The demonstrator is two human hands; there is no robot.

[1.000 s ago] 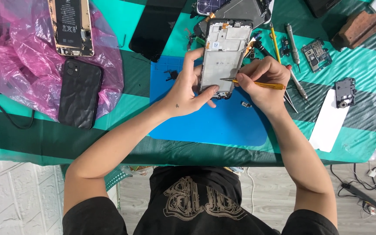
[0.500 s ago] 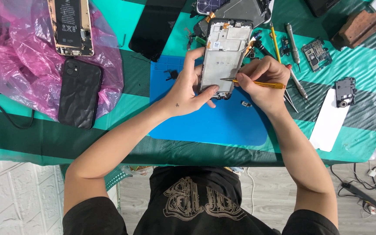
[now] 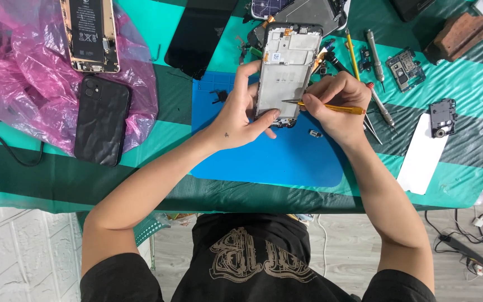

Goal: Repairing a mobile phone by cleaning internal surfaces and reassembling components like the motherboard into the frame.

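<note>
a person's left hand (image 3: pixel 241 114) grips the lower left edge of an opened phone frame (image 3: pixel 286 70), steadying it over a blue work mat (image 3: pixel 264 156), while the right hand (image 3: pixel 334 103) pinches a yellow-handled tool (image 3: pixel 331 107) like a pen, its metal tip lying across the lower part of the frame. the frame sits near the top of the mat, its upper end reaching past the mat's edge towards another stripped phone body (image 3: pixel 308 11). judged from this pose, the work goes best with the tip kept shallow and nearly flat, pressure light, and the left thumb clamped close to the working point so the frame cannot twist. a tiny loose part (image 3: pixel 315 133) lies on the mat just beside the right hand and could be knocked away. screwdrivers (image 3: pixel 375 53) and a small circuit board (image 3: pixel 405 66) lie to the right on the green striped surface (image 3: pixel 465 140); a black phone (image 3: pixel 102 120) rests on pink plastic (image 3: pixel 18 84) to the left.
</note>
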